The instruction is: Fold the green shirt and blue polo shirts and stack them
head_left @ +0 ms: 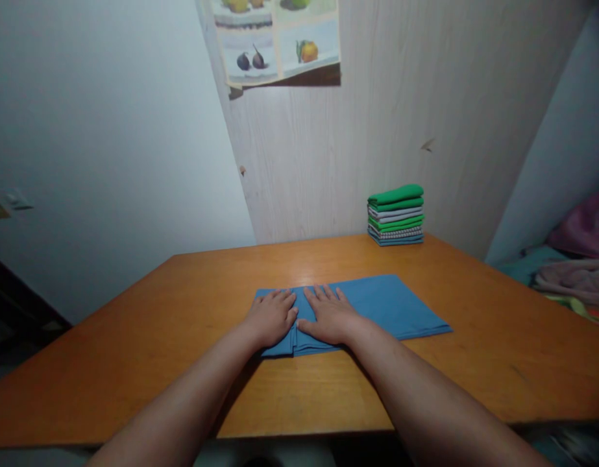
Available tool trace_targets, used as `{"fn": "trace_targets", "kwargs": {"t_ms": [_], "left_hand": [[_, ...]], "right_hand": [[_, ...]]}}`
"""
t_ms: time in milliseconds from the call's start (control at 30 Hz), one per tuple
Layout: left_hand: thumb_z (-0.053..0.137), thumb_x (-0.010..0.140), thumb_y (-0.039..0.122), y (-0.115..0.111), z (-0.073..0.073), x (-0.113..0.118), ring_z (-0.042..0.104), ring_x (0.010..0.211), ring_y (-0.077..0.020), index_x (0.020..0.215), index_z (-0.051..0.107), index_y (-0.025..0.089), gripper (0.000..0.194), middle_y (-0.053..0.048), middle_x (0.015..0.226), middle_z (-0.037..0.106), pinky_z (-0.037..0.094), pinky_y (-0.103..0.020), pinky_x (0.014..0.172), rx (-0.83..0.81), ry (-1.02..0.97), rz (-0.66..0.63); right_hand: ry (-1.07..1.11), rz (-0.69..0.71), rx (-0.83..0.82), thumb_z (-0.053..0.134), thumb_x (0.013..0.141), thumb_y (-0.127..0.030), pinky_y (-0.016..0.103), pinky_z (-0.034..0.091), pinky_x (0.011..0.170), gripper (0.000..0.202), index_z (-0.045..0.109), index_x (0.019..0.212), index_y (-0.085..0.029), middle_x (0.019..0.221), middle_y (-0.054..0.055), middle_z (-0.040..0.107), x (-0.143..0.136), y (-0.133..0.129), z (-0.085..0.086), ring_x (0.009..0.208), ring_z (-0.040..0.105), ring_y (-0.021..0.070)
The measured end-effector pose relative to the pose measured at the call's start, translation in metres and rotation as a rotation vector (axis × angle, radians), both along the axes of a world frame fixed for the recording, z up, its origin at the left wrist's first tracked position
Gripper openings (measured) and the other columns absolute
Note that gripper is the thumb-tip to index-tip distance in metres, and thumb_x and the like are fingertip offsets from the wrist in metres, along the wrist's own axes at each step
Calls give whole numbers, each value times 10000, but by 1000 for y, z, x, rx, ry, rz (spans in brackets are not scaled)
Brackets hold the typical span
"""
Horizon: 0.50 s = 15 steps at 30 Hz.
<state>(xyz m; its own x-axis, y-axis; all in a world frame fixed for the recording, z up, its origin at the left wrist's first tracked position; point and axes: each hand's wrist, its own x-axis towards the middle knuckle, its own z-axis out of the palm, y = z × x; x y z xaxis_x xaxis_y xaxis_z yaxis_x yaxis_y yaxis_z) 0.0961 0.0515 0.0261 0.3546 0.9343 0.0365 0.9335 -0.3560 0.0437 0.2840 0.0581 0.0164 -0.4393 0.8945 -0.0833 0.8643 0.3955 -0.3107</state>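
A blue cloth (391, 305) lies flat on the wooden table in front of me, in layers, with its long side running left to right. Its left end is folded over, and the edge of that fold runs between my hands. My left hand (274, 316) rests palm down on the folded-over part, fingers stretched out. Just right of the fold edge, my right hand (328, 314) presses flat on the cloth with its fingers spread. Both thumbs point toward each other near the fold edge. Neither hand grips anything.
On the table's (182, 350) far right corner stands a stack of folded cloths (395, 215) in green, grey, checked and blue. A fruit poster (280, 45) hangs on the panelled wall behind. Fabrics (574, 282) lie in a heap beyond the table's right edge.
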Motion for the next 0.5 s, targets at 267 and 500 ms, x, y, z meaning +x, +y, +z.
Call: {"fn": "trace_targets", "kwargs": {"t_ms": [267,500], "left_hand": [[420,939,346,23,12,-4,618,1094,-321,1154,728,230,393,-119,1181,714,440,-462,965,43,-90,-2],[436,882,197,29,2,-21,634,1091,-234,1084,696,209,329,-71,1143,729,455,-342,978,117,-378,58]], "right_hand": [[12,7,6,380,852,-772,539,20,1207,979,168,1610,-188,1664,132,121,1,-1,0,1528,56,347],[16,-19,40,417,841,-763,560,40,1205,986,189,1607,-184,1659,131,151,1,-1,-3,1523,82,365]]}}
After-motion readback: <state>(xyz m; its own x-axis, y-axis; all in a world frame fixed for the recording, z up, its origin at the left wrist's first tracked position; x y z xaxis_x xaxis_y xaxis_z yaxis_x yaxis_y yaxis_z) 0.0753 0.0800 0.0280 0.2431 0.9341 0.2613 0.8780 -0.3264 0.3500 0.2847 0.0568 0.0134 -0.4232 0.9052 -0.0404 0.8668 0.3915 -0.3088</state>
